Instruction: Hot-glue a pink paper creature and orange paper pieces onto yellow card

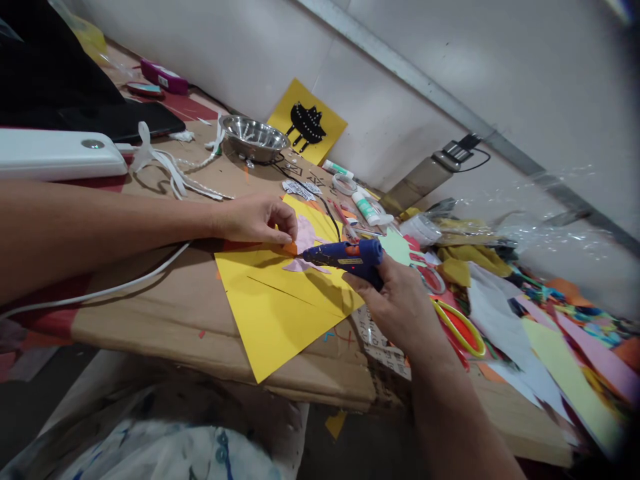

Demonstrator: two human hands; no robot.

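My right hand (400, 300) is wrapped round a blue hot glue gun (340, 257), its nozzle pointing left. At the nozzle tip, my left hand (265, 219) pinches a small orange piece (290, 249), whose material I cannot make out. Both hands are over a yellow sheet (280, 307) lying on the cardboard-covered table. A pale pink cut-out shape (306, 233) rests on the sheet, partly covered by the glue gun and my left fingers. A thin dark line runs across the yellow sheet.
A metal bowl (255, 139) and a yellow card with a black shape (307, 127) are at the back. A grey bottle (425, 177) leans near the wall. Yellow-handled scissors (460, 327) and coloured scraps (570, 333) crowd the right. A white cable (150, 273) passes under my left arm.
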